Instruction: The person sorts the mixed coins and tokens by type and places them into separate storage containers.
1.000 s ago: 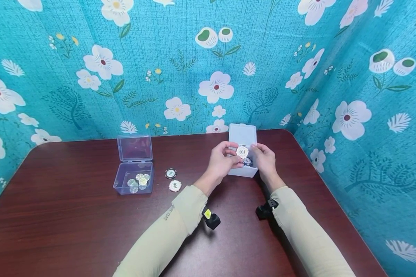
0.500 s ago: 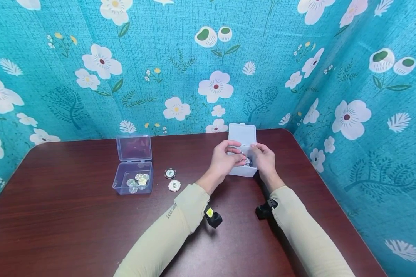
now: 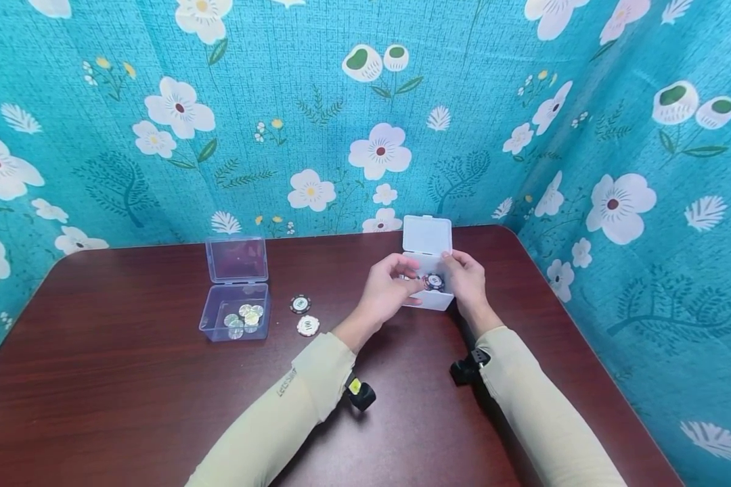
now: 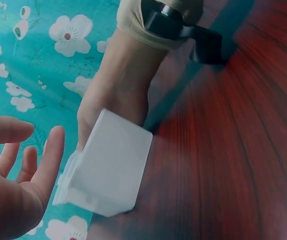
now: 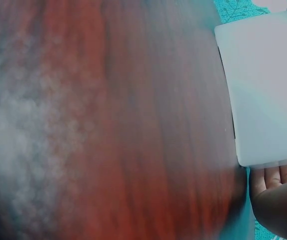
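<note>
My left hand [image 3: 385,287] hovers at the left side of a white plastic box [image 3: 426,300], its fingers loosely bent and apart. In the left wrist view no chip shows between the left fingertips, and the white box [image 4: 114,165] stands just beyond them. Inside the box lies a dark-edged poker chip [image 3: 434,281], with reddish edges of others beside it. My right hand [image 3: 468,284] grips the box's right wall, thumb at the rim. In the right wrist view, its fingers [image 5: 272,176] lie against the side of the box [image 5: 266,90]. The lid [image 3: 427,234] stands raised.
To the left stands a clear purplish box [image 3: 234,333] with its lid up and several silvery coins [image 3: 250,316] inside. A black-edged chip [image 3: 300,304] and a white chip [image 3: 308,326] lie between the boxes. A floral curtain [image 3: 317,135] hangs behind the table.
My left hand held a white poker chip over the box, tilted it down and let it go. The hand has shifted slightly left and its fingers have spread. The right hand stays put.
</note>
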Tool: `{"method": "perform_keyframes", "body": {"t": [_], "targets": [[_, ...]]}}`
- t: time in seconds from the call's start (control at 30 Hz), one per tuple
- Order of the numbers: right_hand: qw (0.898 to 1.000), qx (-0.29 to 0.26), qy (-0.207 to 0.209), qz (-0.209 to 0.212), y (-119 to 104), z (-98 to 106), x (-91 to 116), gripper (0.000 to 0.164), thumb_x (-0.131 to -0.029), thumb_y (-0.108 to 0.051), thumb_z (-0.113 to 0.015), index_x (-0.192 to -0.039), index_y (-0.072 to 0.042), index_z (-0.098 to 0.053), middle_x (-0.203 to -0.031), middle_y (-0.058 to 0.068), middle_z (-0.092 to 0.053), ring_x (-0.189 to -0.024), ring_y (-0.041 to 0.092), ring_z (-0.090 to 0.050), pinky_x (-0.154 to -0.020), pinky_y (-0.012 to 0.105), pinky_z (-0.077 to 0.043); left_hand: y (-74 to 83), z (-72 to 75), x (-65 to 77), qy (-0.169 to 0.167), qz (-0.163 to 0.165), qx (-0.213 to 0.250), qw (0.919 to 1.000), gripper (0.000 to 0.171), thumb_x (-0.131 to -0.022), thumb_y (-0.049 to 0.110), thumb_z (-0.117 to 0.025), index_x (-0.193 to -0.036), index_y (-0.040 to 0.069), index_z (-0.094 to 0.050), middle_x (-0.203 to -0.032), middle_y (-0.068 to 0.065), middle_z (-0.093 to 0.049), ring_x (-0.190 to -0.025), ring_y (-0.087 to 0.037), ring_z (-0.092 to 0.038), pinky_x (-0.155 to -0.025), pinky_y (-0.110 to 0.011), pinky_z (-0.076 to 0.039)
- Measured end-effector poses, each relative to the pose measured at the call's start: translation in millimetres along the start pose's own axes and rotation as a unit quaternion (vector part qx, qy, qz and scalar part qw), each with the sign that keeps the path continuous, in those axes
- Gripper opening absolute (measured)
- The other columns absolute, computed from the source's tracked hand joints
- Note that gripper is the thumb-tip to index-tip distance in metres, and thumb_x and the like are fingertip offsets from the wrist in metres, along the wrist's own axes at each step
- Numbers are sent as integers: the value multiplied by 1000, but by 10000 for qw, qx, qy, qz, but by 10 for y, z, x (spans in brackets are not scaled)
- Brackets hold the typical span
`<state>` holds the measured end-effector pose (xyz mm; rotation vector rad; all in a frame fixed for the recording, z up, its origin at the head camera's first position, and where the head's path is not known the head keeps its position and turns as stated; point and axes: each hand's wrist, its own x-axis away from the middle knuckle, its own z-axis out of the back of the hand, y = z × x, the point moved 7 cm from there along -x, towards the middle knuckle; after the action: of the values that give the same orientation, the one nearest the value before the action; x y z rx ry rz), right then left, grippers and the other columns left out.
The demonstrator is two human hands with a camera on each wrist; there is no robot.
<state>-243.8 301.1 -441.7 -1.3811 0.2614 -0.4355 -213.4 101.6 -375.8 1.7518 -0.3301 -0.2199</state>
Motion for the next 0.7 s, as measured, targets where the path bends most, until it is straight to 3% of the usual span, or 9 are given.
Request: {"method": "perform_keyframes", "body": {"t": [0.2,0.37,0.57,0.7], "targets": [[10000,4,52,-60,4,-10,-7,38,-101,-26,-62,-127,1,-65,-120,19,-64,-102,22,-58,-93,32,-45,-5,179,95,-174,-128,-466,9987,28,-86,-11,-68,-112,-1,-64,-103,-23,-58,-78,-21,-66,-64,-42,-61],[9999,-85,-12,-53,18,-1,5,40,-102,-28,-60,-128,2,-64,-122,20,-64,-105,23,-57,-95,35,-45,-34,294,220,-567,-46,-1128,9920,32,-85,-10,-70,-115,-2,-62,-109,-26,-59,-80,-21,-67,-60,-40,-61],[9997,-12,-106,-209,54,6,20,40,-103,-28,-59,-131,1,-62,-127,19,-62,-111,25,-55,-100,38,-42,-63,461,407,-1120,131,-1939,9745,35,-84,-6,-74,-117,1,-64,-107,-21,-60,-79,-22,-64,-60,-43,-60],[9999,-14,-108,-121,17,10,0,41,-103,-28,-59,-131,1,-62,-128,20,-61,-113,27,-55,-102,40,-41,-23,576,497,-1397,32,-2463,9591,38,-82,-5,-77,-118,3,-66,-105,-21,-61,-78,-22,-62,-61,-38,-60]]}}
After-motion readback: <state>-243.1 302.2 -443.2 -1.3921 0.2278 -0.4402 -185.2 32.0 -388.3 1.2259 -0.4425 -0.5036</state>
